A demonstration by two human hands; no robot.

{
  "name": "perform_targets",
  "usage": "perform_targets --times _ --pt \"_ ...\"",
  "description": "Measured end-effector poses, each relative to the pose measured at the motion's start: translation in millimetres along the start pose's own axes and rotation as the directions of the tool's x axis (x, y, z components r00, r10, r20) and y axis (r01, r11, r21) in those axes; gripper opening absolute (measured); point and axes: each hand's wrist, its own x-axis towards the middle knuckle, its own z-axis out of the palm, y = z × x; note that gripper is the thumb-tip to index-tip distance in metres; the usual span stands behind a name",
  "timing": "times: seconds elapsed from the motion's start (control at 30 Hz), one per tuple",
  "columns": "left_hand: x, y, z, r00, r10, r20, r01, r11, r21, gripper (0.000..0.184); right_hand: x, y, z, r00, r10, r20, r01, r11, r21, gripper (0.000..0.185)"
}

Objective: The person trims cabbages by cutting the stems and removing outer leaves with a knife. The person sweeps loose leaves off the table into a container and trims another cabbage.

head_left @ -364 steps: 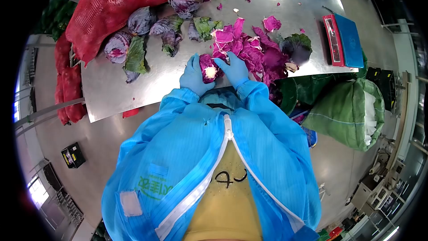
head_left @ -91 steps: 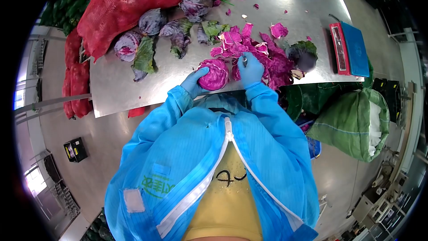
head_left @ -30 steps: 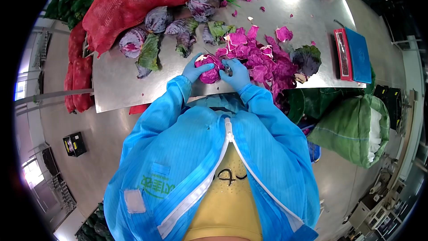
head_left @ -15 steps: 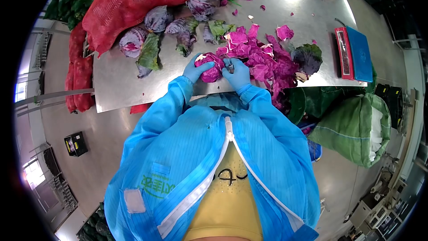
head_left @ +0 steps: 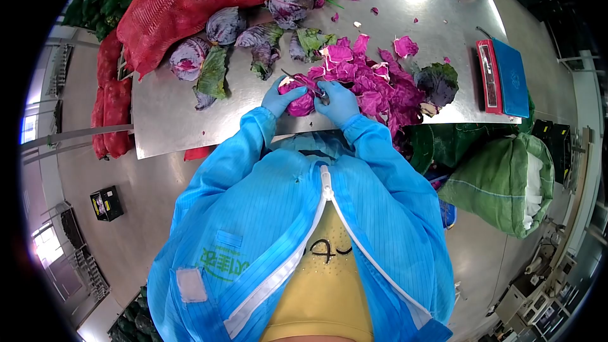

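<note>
My left hand, in a blue glove, is wrapped round the left side of a bright purple cabbage head near the table's front edge. On the cabbage's right side, my right hand is closed on a small knife, mostly covered by the fingers. A purple leaf stands partly lifted off the head between the two hands. Loose purple leaves are heaped just behind and to the right of my right hand.
A red mesh sack lies at the table's back left, with several darker cabbages beside it. A red and blue box-like object sits at the right. The metal table ends before my body. A green sack stands right.
Earlier the hands were apart around the cabbage; they have come together at it. Since half a second ago, a leaf has been pulled partly up from the head by my right hand.
</note>
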Motion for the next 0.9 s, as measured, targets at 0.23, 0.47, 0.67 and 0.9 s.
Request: perform_targets --times 0.23,0.47,0.67,0.9 --pt "8.3 -14.7 -1.8 0.999 0.010 -0.039 -0.007 0.997 0.076 0.099 -3.7 6.0 14.9 0.999 -0.010 -0.032 0.006 0.992 -0.124 0.055" --pt "-2.7 -2.0 7.2 0.996 0.015 -0.084 -0.003 0.990 0.138 0.104 -10.0 15.0 19.5 0.993 -0.110 -0.052 0.093 0.961 -0.261 0.060" --pt "5.9 -9.4 7.2 0.989 0.013 -0.145 0.023 0.968 0.249 0.103 -3.7 25.4 26.6 0.964 -0.230 -0.135 0.193 0.951 -0.241 0.056" --pt "-8.3 2.7 14.5 0.984 0.093 -0.150 -0.040 0.945 0.324 0.103 -1.0 21.5 21.2 0.974 -0.146 -0.173 0.115 0.977 -0.178 0.042"
